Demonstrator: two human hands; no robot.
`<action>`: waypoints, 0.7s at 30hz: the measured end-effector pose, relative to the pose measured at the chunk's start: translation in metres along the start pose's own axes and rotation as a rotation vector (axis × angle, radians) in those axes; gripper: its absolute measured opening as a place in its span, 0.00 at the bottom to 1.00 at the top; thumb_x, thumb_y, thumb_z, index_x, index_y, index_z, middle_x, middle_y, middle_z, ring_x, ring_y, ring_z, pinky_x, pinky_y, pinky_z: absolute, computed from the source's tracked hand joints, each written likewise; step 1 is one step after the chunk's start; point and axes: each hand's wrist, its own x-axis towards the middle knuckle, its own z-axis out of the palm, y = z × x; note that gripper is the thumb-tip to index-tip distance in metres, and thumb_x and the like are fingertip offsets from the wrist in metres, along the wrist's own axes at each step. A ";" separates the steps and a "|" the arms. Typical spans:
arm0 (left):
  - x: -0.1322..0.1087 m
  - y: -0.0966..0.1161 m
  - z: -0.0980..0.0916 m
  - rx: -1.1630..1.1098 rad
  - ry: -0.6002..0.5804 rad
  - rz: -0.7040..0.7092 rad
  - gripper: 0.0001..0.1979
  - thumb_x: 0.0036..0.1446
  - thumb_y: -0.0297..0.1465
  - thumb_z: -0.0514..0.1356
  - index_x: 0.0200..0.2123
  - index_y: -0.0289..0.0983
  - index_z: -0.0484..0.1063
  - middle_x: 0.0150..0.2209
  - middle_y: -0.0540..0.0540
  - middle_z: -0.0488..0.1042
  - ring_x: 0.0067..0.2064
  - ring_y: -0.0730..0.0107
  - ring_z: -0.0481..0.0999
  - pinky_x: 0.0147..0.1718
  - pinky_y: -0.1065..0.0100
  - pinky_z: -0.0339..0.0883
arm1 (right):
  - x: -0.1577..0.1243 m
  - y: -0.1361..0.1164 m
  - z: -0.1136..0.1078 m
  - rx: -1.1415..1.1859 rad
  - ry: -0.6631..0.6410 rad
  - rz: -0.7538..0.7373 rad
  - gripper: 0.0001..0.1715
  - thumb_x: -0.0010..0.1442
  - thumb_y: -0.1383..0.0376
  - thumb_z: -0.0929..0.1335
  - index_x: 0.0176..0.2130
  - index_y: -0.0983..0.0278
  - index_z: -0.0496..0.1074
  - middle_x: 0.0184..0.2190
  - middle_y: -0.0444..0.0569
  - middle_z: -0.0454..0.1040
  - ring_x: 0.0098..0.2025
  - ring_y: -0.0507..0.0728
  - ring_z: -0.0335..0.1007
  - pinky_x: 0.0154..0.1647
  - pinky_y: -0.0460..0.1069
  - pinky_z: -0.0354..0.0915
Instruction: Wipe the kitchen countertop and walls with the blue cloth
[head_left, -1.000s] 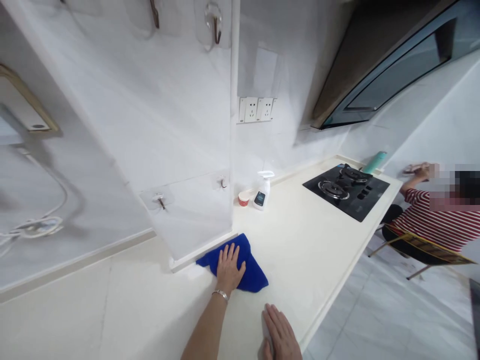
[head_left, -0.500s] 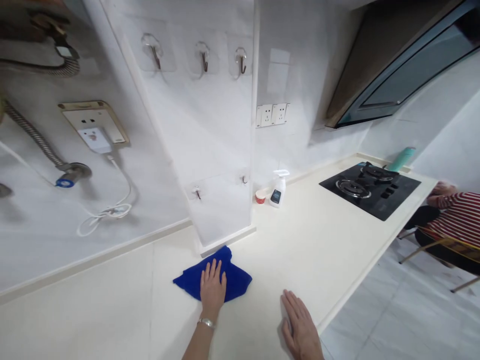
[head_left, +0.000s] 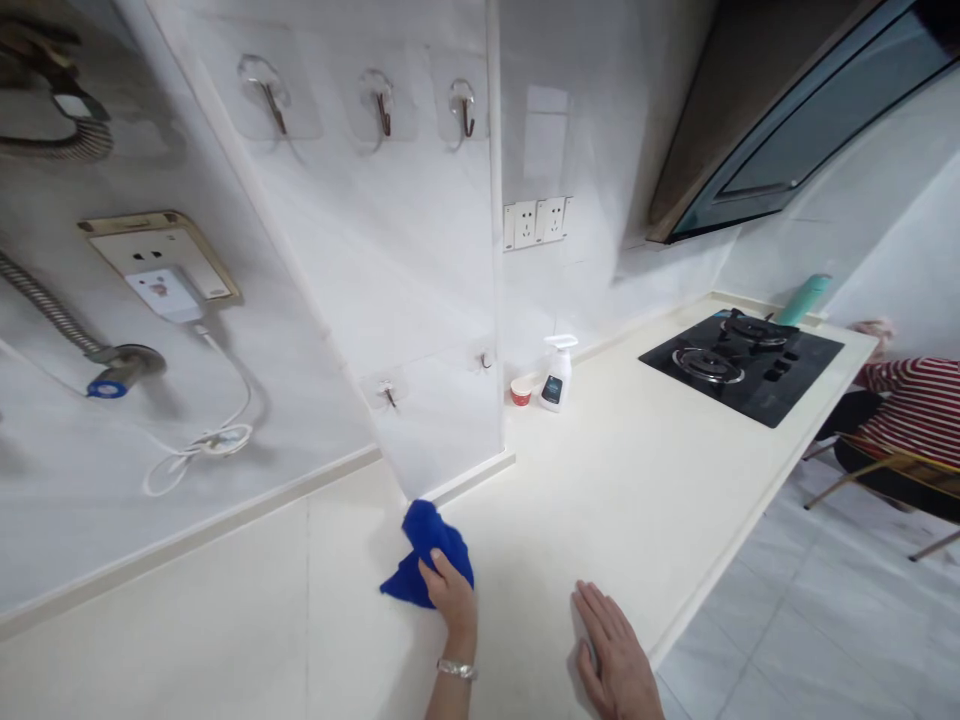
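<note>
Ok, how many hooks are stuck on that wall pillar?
5. Three hooks sit in a row up top: left, middle, right. Two sit lower: one on the same face, one near the corner. Others may be out of frame.

Bright, even light with soft shadows; wide-angle bending warps the edges, and the far left wall looks slightly blurred.

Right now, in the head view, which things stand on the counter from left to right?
blue cloth under the left hand → right hand, → red cup → spray bottle → black gas hob → green bottle.
</note>
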 end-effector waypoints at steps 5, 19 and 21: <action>0.005 0.037 0.043 -0.060 -0.035 0.149 0.35 0.71 0.45 0.40 0.63 0.19 0.62 0.53 0.19 0.76 0.54 0.43 0.80 0.52 0.46 0.76 | 0.002 0.001 -0.002 0.003 -0.023 -0.003 0.42 0.65 0.65 0.63 0.75 0.64 0.51 0.71 0.53 0.62 0.70 0.65 0.61 0.65 0.60 0.68; 0.045 0.055 0.069 0.323 -0.182 0.664 0.20 0.70 0.29 0.50 0.58 0.34 0.75 0.54 0.32 0.80 0.59 0.48 0.77 0.48 0.53 0.75 | -0.004 0.004 -0.004 0.023 -0.109 0.018 0.45 0.62 0.70 0.63 0.75 0.66 0.49 0.70 0.54 0.62 0.71 0.65 0.60 0.67 0.59 0.66; 0.045 0.057 0.070 0.366 -0.177 0.710 0.20 0.70 0.27 0.50 0.58 0.34 0.75 0.55 0.33 0.79 0.58 0.49 0.77 0.47 0.54 0.75 | -0.005 0.003 -0.004 0.026 -0.122 0.019 0.45 0.63 0.70 0.63 0.75 0.67 0.48 0.71 0.55 0.62 0.71 0.65 0.59 0.68 0.59 0.64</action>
